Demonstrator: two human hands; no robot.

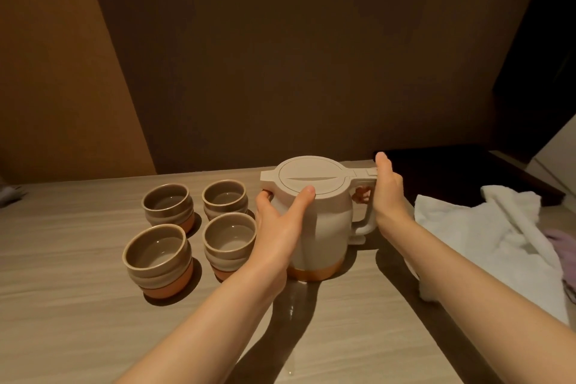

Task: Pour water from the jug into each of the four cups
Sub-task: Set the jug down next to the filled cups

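A cream jug [324,221] with a lid and a copper-coloured base stands upright on the wooden table [78,321]. My right hand [388,188] grips its handle on the right, fingers curled through the loop. My left hand [280,221] holds the jug's left side, thumb on the lid's rim and fingers round the body under the spout. Left of the jug stand several grey-brown ceramic cups with terracotta bases, in two rows: back left [167,206], back right [225,198], front left [157,259], front right [230,240]. I cannot tell whether they hold water.
A crumpled white towel [486,243] lies on the table to the right of the jug, with a bit of purple cloth [561,243] beside it. A dark tray [452,171] sits behind the towel. A few water drops [290,312] lie in front of the jug. Brown walls stand close behind.
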